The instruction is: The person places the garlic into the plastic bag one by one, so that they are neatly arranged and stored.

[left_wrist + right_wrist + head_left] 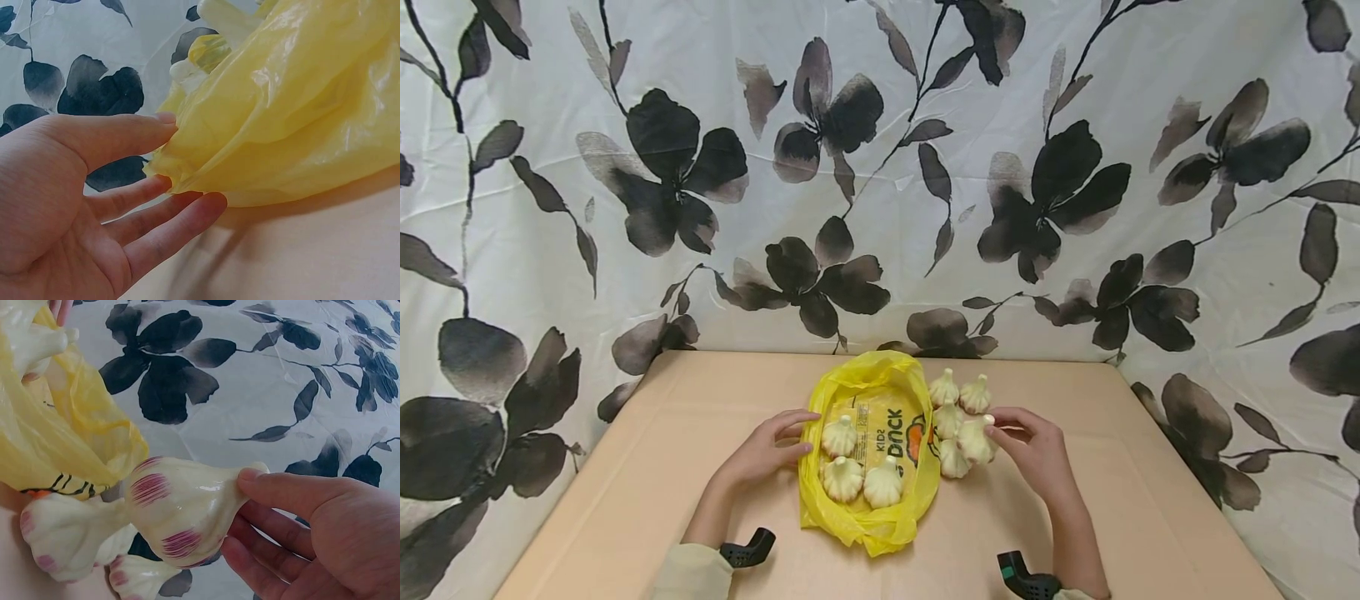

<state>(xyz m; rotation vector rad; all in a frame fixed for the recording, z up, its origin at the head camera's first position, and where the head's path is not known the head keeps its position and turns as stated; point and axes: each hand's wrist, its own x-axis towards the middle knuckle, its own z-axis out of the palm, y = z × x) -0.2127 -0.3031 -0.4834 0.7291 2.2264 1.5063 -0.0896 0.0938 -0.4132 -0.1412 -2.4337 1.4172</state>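
One garlic bulb [976,442] pinched by its stem in nearly closed right grip [1033,446], near four loose bulbs [954,461] on tabletop [1135,500], right of yellow bag [872,532]. Three further bulbs [842,481] inside bag. Against bag's left side: loosely spread left grip [767,450].

The head camera looks forward and down from above; close wrist views share the yellow bag [287,125].

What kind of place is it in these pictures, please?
Probably an improvised indoor recording spot: a floral cloth backs the plain table, and a small black device at each wrist looks like recording equipment.
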